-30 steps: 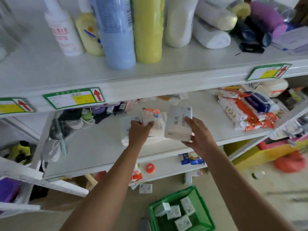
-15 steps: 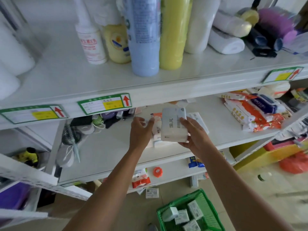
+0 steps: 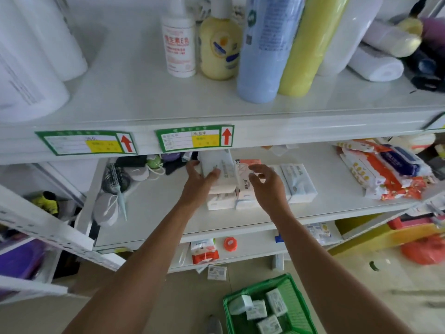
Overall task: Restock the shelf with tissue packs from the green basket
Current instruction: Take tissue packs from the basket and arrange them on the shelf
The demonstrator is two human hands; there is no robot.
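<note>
A white tissue pack (image 3: 222, 169) lies on top of a small stack of tissue packs (image 3: 243, 194) on the middle white shelf (image 3: 154, 213). My left hand (image 3: 198, 180) grips this top pack from its left side, thumb across its front. My right hand (image 3: 266, 183) hovers just right of it with fingers spread, holding nothing. Another flat pack (image 3: 299, 183) lies to the right of the stack. On the floor at the bottom stands the green basket (image 3: 296, 292) with several small white tissue packs (image 3: 256, 309) inside.
The upper shelf (image 3: 168, 100) carries bottles and tall rolls, and its front edge overhangs the hands. A hairbrush (image 3: 115, 179) and masks lie left on the middle shelf, orange-white packets (image 3: 385, 172) at the right. One loose pack (image 3: 216, 272) lies on the floor.
The pack held by my right hand went onto the stack, farther back and left. My right hand let go and opened; my left hand now holds the pack.
</note>
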